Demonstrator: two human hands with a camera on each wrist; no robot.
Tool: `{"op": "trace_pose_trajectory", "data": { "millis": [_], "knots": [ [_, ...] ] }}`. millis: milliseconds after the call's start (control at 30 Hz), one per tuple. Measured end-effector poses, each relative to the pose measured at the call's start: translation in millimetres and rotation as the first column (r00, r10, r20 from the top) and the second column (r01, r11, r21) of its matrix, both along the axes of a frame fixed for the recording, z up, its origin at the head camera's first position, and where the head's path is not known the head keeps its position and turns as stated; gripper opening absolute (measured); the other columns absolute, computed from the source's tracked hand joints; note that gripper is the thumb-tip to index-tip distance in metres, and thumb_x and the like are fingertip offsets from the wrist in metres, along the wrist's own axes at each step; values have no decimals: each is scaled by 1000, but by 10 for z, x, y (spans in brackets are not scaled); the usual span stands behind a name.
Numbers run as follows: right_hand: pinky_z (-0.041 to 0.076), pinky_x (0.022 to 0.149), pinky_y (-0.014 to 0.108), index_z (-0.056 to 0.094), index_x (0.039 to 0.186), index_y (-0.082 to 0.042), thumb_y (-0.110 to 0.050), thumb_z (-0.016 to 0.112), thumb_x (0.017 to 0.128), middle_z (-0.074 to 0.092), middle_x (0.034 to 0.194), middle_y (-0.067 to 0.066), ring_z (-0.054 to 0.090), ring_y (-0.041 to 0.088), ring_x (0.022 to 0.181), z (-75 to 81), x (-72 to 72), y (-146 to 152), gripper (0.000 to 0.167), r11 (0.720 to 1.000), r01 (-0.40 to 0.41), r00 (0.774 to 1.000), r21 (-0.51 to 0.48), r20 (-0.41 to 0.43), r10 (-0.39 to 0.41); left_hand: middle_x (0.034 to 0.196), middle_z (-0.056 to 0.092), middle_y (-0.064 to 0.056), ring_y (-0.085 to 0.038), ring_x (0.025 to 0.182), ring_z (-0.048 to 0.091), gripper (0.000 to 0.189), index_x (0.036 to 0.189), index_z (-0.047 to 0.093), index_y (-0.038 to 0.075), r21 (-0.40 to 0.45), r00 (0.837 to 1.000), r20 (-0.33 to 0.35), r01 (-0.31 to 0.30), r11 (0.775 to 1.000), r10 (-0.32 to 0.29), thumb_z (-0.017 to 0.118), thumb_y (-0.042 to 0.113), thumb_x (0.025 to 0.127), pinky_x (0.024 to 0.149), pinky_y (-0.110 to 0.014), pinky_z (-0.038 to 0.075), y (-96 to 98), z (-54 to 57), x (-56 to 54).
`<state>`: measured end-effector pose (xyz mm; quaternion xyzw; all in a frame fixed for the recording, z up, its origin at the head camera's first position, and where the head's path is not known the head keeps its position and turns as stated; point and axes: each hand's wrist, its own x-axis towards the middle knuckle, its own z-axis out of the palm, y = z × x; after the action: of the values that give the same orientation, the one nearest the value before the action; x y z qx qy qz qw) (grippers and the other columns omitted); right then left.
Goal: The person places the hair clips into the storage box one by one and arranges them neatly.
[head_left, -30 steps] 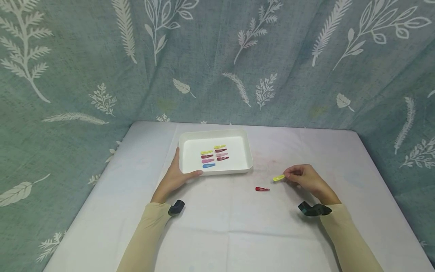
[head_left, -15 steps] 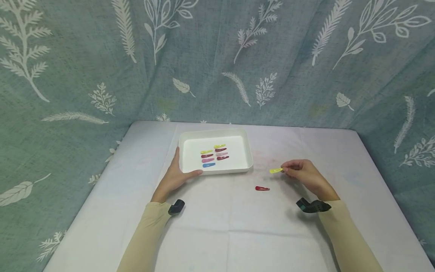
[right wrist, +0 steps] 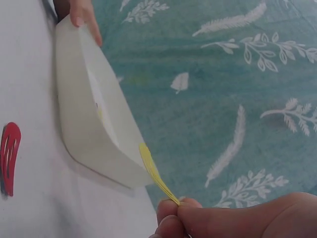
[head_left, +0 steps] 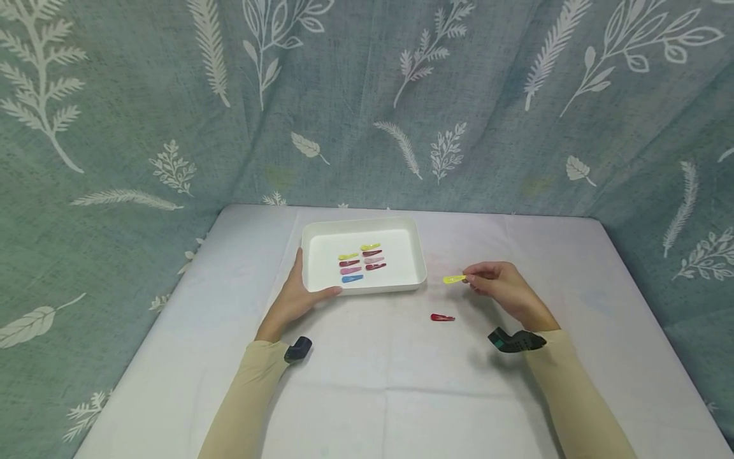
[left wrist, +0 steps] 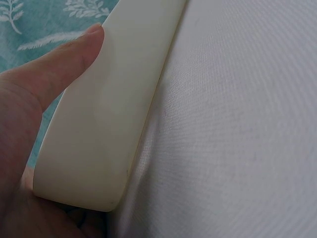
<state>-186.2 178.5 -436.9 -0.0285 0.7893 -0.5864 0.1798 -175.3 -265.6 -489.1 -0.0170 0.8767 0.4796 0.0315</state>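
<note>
My right hand (head_left: 507, 290) pinches a yellow hair clip (head_left: 453, 279) by one end, between thumb and fingertips, right of the white tray (head_left: 395, 290). In the right wrist view that clip (right wrist: 154, 168) points up toward the tray's near end. My left hand (head_left: 298, 298) grips the tray's near left corner, thumb along the front wall (left wrist: 106, 109) and fingers along the left side. Inside the tray lie two columns of hair clips, among them a blue clip (head_left: 352, 278), a pink clip (head_left: 351, 271) and a yellow clip (head_left: 370, 247). A red hair clip (head_left: 443, 317) lies on the table below my right hand.
A white cloth (head_left: 367, 395) covers the table. Behind and at both sides hangs a blue-green curtain (head_left: 344, 153) with white leaf prints. Each wrist carries a dark camera, such as the right one (head_left: 516, 341).
My right hand has carried the yellow hair clip up and to the left, closer to the tray. The left hand and the tray have stayed in place.
</note>
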Motion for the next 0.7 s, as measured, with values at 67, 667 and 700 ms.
{"op": "trace_pose_trajectory", "data": {
  "millis": [67, 667, 700],
  "knots": [
    [59, 87, 21, 63, 129, 10, -11, 66, 102, 71, 113, 1, 69, 11, 99, 17, -10, -38, 35, 1000, 4, 1000, 5, 1, -4, 177, 7, -5, -31, 164, 9, 143, 166, -14, 26, -2, 1000, 2, -2, 1000, 2, 90, 58, 72, 129, -62, 14, -1, -2, -2],
    [59, 96, 28, 67, 127, 4, -13, 63, 102, 67, 131, 17, 64, 31, 117, 143, -150, -429, 31, 1000, -12, 1000, -24, 21, 12, 173, 23, -6, -30, 160, 22, 139, 167, -7, 27, 9, 999, -45, 16, 1000, -15, 92, 52, 73, 128, -62, 20, 11, 21, 15],
    [59, 96, 29, 67, 128, 4, -14, 64, 102, 66, 131, 17, 64, 32, 118, 153, -157, -454, 31, 1000, -13, 1000, -21, 22, 13, 173, 23, -6, -30, 161, 22, 139, 167, -7, 26, 10, 999, -47, 16, 1000, -15, 92, 51, 73, 128, -62, 19, 10, 20, 16]
  ]
}}
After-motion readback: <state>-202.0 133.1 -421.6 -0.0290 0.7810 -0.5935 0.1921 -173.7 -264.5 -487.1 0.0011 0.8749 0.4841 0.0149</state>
